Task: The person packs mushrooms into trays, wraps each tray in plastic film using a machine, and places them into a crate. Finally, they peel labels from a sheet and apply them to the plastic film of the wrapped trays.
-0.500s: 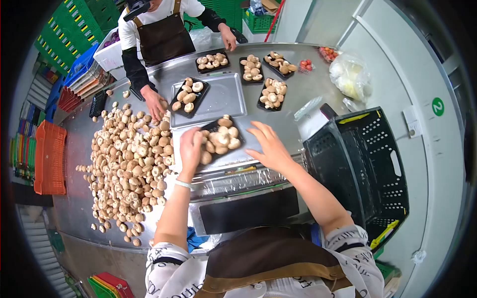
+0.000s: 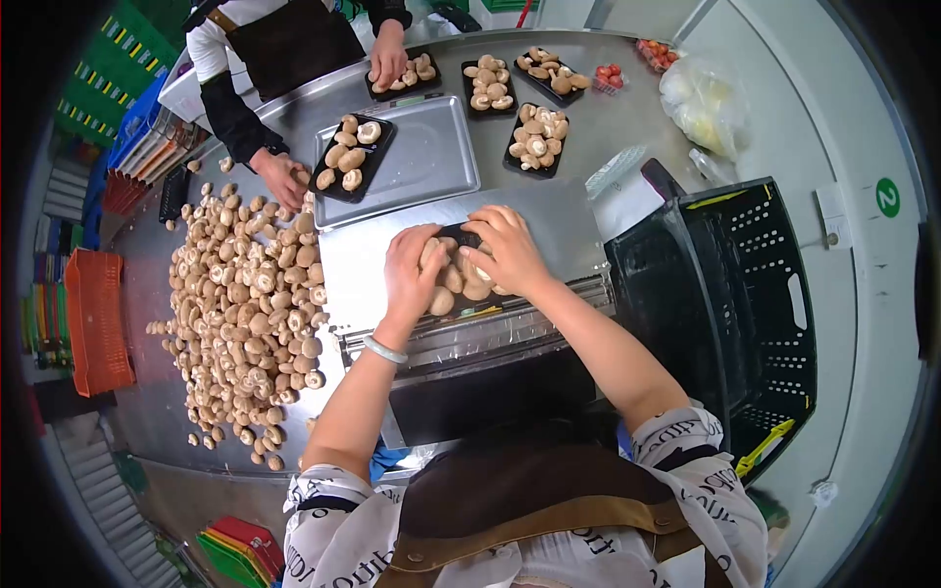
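Observation:
Between my hands is a black tray heaped with brown mushrooms, over the near edge of the metal wrapping surface. My left hand grips the tray's left side, its fingers curled round the mushrooms there. With fingers bent over the far right part, my right hand holds the same tray. My fingers hide part of the tray's rim. Clear film lies just below it, on the wrapper's front. A large pile of loose mushrooms spreads to the left of my left hand.
Across the table, a co-worker's hand touches a filled tray; their other hand is at the pile. Another filled tray rests on a metal pan. More stand behind. A black crate is at right, an orange crate at left.
My right hand, spread and apart from the tray before, has closed on it. The tray has come nearer the film. The co-worker's hand has moved onto a back tray. The view has shifted.

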{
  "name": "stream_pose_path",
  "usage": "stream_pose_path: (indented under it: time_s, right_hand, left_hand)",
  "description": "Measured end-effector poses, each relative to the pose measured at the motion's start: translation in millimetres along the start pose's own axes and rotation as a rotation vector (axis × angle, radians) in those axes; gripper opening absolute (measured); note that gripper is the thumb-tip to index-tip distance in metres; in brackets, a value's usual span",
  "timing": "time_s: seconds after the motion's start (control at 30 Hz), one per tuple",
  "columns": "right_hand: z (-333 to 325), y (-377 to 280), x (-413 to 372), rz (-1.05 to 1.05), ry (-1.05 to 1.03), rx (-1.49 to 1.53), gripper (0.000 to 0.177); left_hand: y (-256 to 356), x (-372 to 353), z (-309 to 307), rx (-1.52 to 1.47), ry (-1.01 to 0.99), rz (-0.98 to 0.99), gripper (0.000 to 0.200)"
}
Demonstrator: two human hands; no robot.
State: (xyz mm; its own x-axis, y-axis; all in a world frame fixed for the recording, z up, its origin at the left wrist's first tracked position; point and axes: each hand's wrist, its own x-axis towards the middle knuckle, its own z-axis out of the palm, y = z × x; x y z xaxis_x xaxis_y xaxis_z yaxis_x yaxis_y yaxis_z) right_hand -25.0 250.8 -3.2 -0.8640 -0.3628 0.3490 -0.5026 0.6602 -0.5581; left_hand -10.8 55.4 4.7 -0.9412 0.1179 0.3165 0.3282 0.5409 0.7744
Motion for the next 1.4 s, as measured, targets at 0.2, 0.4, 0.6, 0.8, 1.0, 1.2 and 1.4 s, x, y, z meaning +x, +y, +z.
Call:
stream_pose_path:
  time_s: [0.2, 0.4, 0.6, 0.8, 1.0, 1.2, 1.4]
  right_hand:
    - [-32.7, 11.2, -7.2, 0.091, 0.146, 0.142, 0.045]
    - [-109.2, 8.8, -109.4, 0.539, 0.035, -0.192, 0.028]
    - [-46.6, -8.4, -143.2, 0.500, -0.061, -0.301, 0.034]
    - [-110.2, -3.6, -138.0, 0.630, -0.215, 0.795, 0.023]
    - [-154.3, -19.1, -58.6, 0.159, 0.113, 1.649, 0.024]
    - [-42.0, 32.9, 33.8, 0.293, 0.243, 0.558, 0.013]
    - [-16.5, 48.2, 26.6, 0.483, -0.224, 0.315, 0.019]
  left_hand:
    - [-0.5, -18.5, -48.3, -0.447, 0.225, -0.237, 0.035]
    - [-19.6, -118.1, -132.6, 0.296, 0.169, -0.732, 0.025]
    - [3.9, -151.7, -51.5, 0.588, 0.169, -0.239, 0.020]
    - [16.0, -115.4, -112.9, -0.455, -0.294, -0.651, 0.026]
    - [77.0, -24.6, -157.4, -1.197, -0.095, -0.381, 0.021]
    - [-29.2, 39.3, -48.1, -0.433, 0.051, -0.276, 0.027]
    - [-48.5, 23.2, -28.7, -0.166, -0.298, -0.440, 0.018]
